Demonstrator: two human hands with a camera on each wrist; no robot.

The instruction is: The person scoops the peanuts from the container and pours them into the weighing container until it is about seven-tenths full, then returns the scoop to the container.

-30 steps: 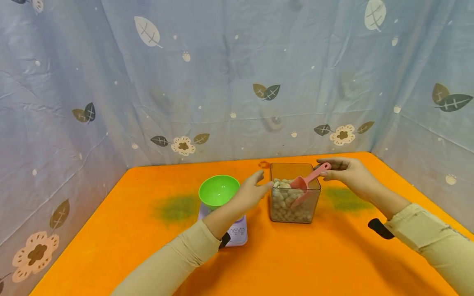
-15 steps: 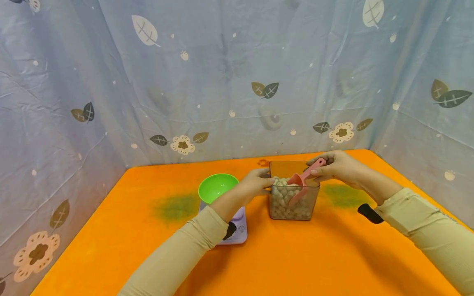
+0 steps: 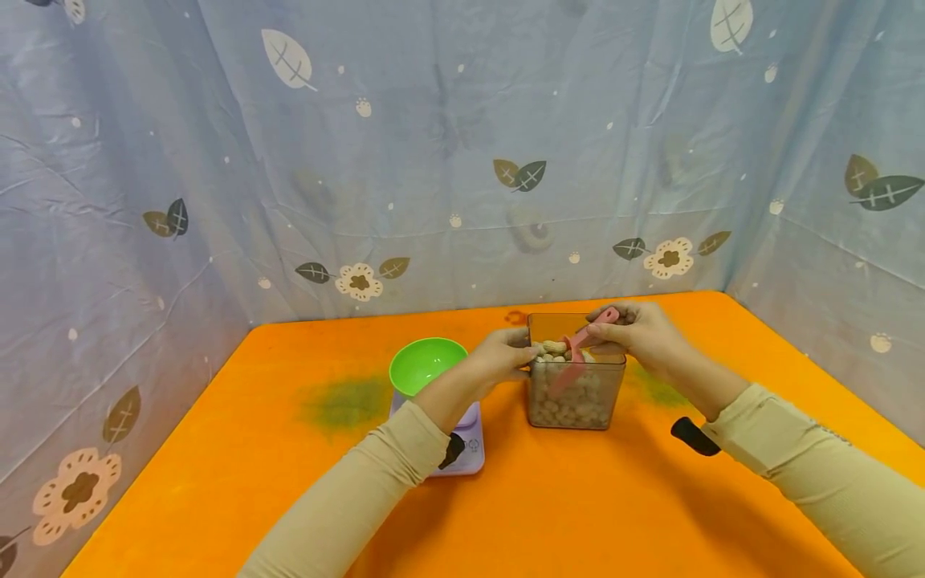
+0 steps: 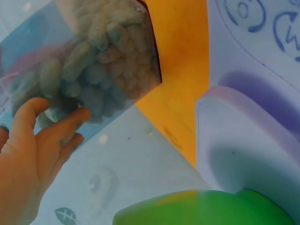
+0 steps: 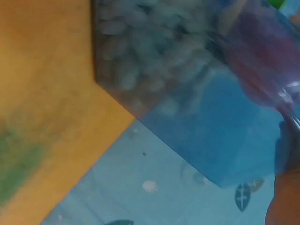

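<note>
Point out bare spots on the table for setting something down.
Free: table left of the purple scale, and in front of the peanut container between the sleeves. Crowded: between green bowl and container, where the left hand is, and the container's top, where the right hand holds the pink scoop.

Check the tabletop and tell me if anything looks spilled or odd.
Two marks stand out: a blurry green patch left of the purple scale and a second green patch right of the clear container. They break the plain orange; stain or print, I can't tell. All visible peanuts are inside the container.
</note>
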